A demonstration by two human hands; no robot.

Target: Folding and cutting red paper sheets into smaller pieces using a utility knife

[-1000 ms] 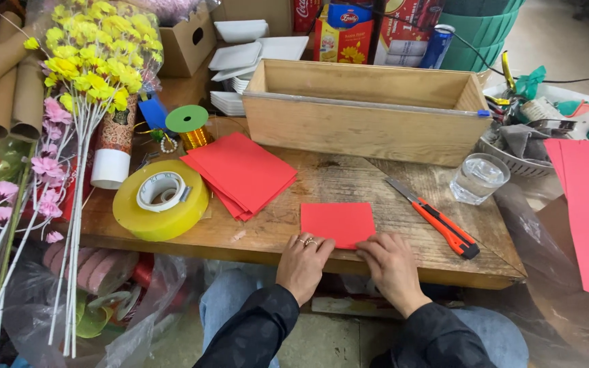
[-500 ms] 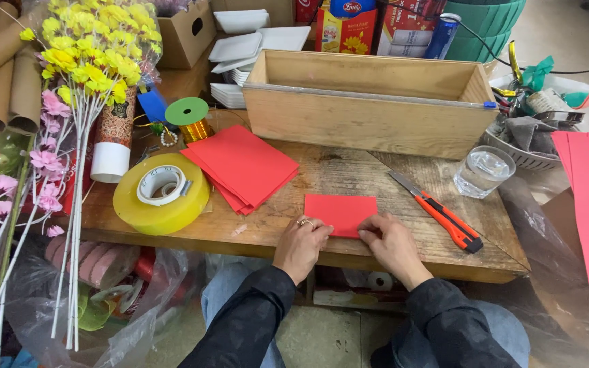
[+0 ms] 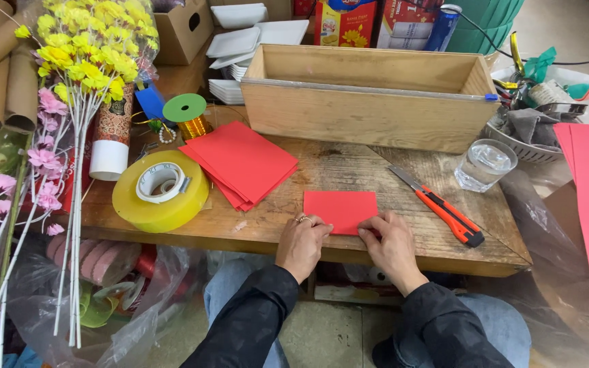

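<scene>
Pressing with both grips, my left hand [image 3: 301,244] and right hand [image 3: 391,244] lie flat, fingers together, on the red paper sheet's [image 3: 341,210] near edge, perhaps pinching it, at the table's [image 3: 349,167] front edge.

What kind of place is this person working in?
Probably a small craft or florist's workshop: artificial flower stems beside a worn wooden worktable, a big roll of clear tape, and a stack of red paper sheets.

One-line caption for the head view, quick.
Both hands, left hand and right hand, press a red paper sheet flat on a wooden table.
</scene>
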